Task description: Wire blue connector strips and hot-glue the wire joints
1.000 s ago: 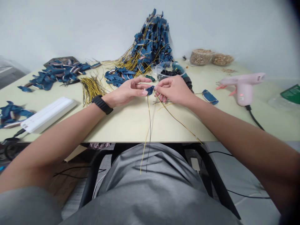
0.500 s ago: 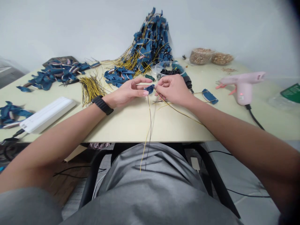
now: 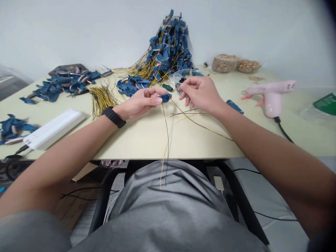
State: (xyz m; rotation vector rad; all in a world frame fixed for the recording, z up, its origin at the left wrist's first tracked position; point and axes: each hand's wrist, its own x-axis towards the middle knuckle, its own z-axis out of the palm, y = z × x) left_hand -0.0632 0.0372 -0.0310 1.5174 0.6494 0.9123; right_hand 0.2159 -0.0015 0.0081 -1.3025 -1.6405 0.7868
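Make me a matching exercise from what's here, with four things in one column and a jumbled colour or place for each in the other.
Things:
1. Glue gun
2. Wristband
3. Loose wire bundle
4. Blue piece with dangling wires

Colours and places:
A. Yellow and black
B. In the left hand
C. Pale pink
D. Around the left wrist

Right pairs: 1-C, 2-D, 3-A, 4-B.

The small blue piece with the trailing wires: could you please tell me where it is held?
The left hand pinches the blue piece at its left end.
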